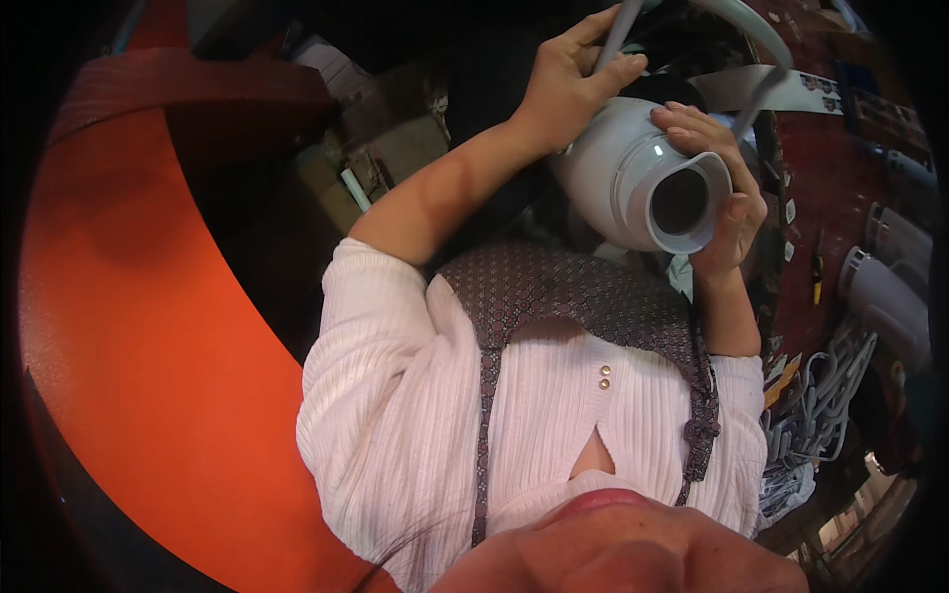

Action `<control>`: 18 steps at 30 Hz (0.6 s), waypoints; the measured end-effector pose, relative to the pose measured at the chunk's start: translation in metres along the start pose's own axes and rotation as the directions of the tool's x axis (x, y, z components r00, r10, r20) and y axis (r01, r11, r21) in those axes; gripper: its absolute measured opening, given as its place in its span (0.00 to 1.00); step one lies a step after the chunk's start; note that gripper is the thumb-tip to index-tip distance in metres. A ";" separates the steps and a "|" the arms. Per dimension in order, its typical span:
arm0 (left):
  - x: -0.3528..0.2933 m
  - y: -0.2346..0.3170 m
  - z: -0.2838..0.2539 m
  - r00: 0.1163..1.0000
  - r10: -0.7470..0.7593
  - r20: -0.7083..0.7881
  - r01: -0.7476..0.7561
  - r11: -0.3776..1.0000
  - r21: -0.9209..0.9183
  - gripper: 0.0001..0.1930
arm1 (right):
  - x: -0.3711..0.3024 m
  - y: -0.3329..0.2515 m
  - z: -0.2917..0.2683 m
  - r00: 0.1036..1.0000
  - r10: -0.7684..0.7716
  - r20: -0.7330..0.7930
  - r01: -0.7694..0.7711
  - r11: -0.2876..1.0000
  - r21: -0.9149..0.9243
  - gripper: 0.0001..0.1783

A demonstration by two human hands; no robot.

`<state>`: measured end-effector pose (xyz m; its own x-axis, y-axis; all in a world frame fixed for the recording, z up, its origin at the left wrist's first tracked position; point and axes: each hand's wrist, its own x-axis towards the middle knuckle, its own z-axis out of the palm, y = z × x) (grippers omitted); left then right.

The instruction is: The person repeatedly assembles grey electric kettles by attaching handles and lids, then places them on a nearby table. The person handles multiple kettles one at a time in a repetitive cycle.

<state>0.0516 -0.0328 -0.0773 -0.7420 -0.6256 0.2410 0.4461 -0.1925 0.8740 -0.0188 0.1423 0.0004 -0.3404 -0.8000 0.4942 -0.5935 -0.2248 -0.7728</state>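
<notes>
A pale grey jug [603,178] with a round body, a ringed collar and a wide-lipped mouth lies tilted in front of me, its dark opening facing me. My right hand [727,178] is wrapped round the far right side of its neck, fingers over the collar and thumb beside the lip. At the jug's upper left, my left hand [583,84] is closed on a slim grey curved handle [621,38]. A grey loop [776,44] arcs above to the right; where it joins is hidden. The jug's far end is out of sight behind my hands.
On the right, a dark red tabletop [806,198] carries a yellow-and-black cutter [818,272], white cylindrical parts [880,292] and a pile of grey handles [825,395]. A large orange surface [148,326] curves along my left. A white printed strip [791,91] lies beyond the jug.
</notes>
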 end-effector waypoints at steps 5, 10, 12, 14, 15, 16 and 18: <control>-0.002 -0.012 0.003 0.965 -0.250 -0.082 0.225 0.946 -0.235 0.31 | -0.018 0.022 -0.005 0.980 0.086 -0.180 -0.065 0.990 0.123 0.39; 0.024 0.035 -0.003 0.951 -0.264 -0.161 0.141 0.833 -0.534 0.24 | -0.048 0.011 -0.001 0.988 -0.031 -0.152 0.019 0.997 -0.078 0.31; 0.036 0.053 0.012 0.990 -0.084 -0.117 0.004 0.827 -0.563 0.23 | -0.054 0.001 0.003 0.970 0.243 -0.002 -0.238 0.952 -0.194 0.22; 0.034 0.062 0.032 0.984 0.151 -0.099 -0.177 0.914 -0.364 0.21 | -0.060 -0.003 -0.010 0.853 0.503 -0.141 -0.520 0.845 -0.125 0.18; 0.031 0.071 0.028 0.924 0.281 0.260 -0.322 0.937 0.133 0.22 | -0.065 -0.001 -0.028 0.864 0.430 -0.262 -0.470 0.875 -0.114 0.19; 0.019 0.065 0.033 0.885 0.273 0.376 -0.454 0.683 0.572 0.26 | -0.068 0.005 -0.053 0.852 0.385 -0.354 -0.461 0.873 -0.161 0.20; -0.011 0.054 0.012 0.915 0.124 0.384 -0.380 0.584 0.717 0.31 | -0.087 0.023 -0.122 0.839 0.328 -0.433 -0.495 0.791 -0.360 0.22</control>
<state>0.0773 -0.0270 -0.0279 -0.8157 -0.3057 0.4911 0.1842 0.6675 0.7214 -0.0919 0.2742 -0.0114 -0.7965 -0.5040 0.3340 -0.5634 0.4181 -0.7126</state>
